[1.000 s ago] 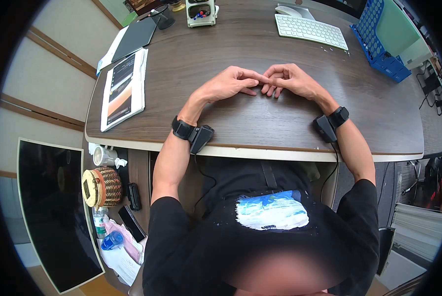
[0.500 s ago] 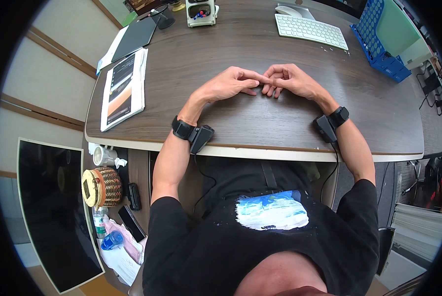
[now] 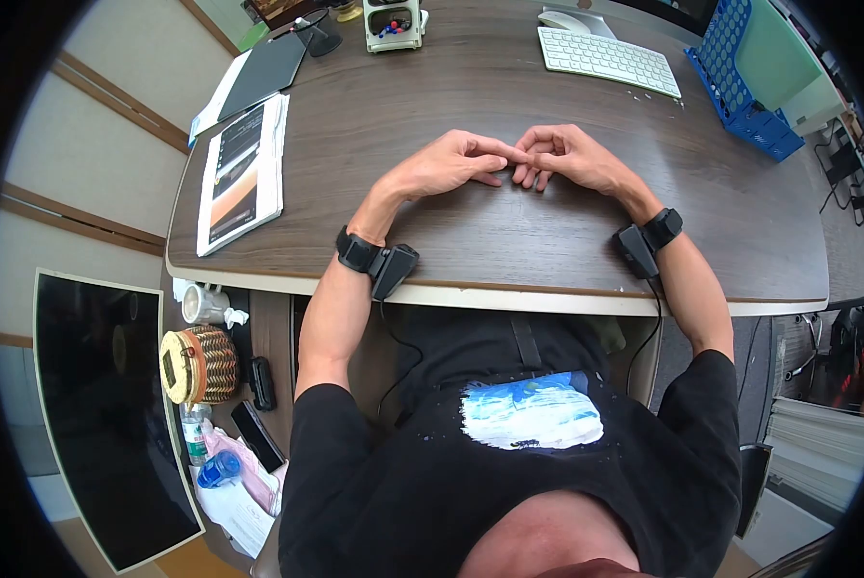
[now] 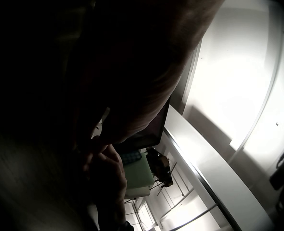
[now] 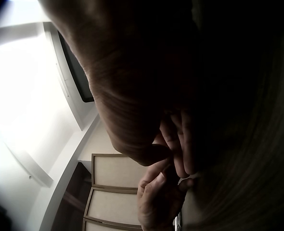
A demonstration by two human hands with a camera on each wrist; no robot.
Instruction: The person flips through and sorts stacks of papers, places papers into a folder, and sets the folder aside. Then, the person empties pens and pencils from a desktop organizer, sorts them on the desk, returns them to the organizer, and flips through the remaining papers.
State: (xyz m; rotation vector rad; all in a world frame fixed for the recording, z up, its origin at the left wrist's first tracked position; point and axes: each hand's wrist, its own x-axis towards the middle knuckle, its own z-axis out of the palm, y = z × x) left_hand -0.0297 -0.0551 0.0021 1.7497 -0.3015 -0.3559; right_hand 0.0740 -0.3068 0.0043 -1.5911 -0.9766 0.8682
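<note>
Both hands rest on the dark wooden desk, their fingertips meeting near its middle. The left hand has its index finger stretched toward the other hand, touching its fingers; the rest are loosely bent. Loosely bent too are the fingers of the right hand. No object shows in either hand. The left wrist view is very dark, with the right hand beyond the left one. In the right wrist view the left hand meets the right fingers.
A white keyboard and mouse lie at the back right, beside a blue basket. A printed booklet lies on the left, a pen holder at the back. Left of the desk stand a monitor, mug and woven basket.
The head has shifted, so more of the neck shows at the bottom of the head view than a second ago. Both hands stay almost still.
</note>
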